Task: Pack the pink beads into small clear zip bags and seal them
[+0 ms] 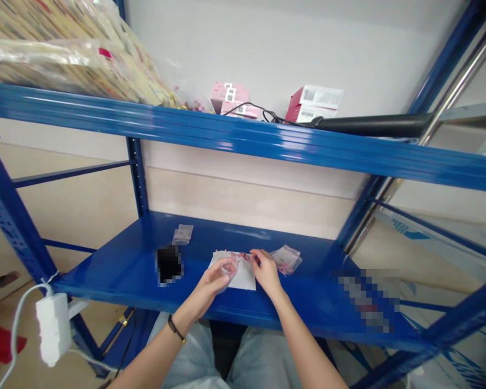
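Your left hand (pixel 214 279) holds a small clear plastic bag (pixel 229 267), likely light, limp and slippery; pinch its rim. Your right hand (pixel 265 270) has fingers narrowed at tiny pink-red beads (pixel 244 256) on white paper (pixel 245 278) between your hands; any grip is unclear.

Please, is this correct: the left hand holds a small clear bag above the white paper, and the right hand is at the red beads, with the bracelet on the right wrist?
Not quite: in the head view, the bracelet is on the left wrist. The rest is right: the left hand holds a small clear bag, and the right hand is at the beads.
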